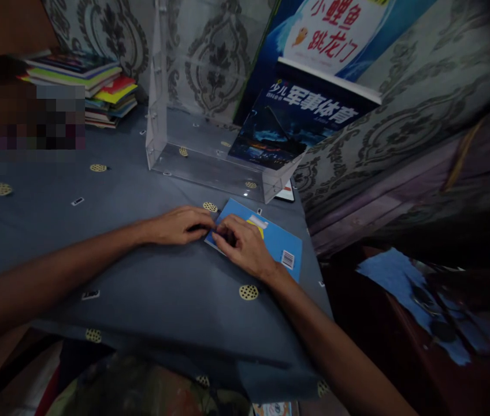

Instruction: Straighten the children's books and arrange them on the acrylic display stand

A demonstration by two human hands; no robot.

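A blue book (286, 234) lies flat on the cloth-covered table, with a white barcode label and a bit of yellow showing. My left hand (186, 224) is closed at the book's left edge, its thumb and fingers brought together there. On top of that same end rests my right hand (245, 244), fingers bent and thumb curled toward the left edge. The fingertips of both hands meet close together, and shadow partly hides their grip. Just beyond the book stands a clear plastic rack (210, 179).
Two upright books, a dark one (288, 121) and a larger blue one (327, 34), lean at the rack's right end. A pile of books (80, 86) stands at the back left, beside a pixelated patch. The table's right edge (318, 266) drops off near a blue cloth (396, 277).
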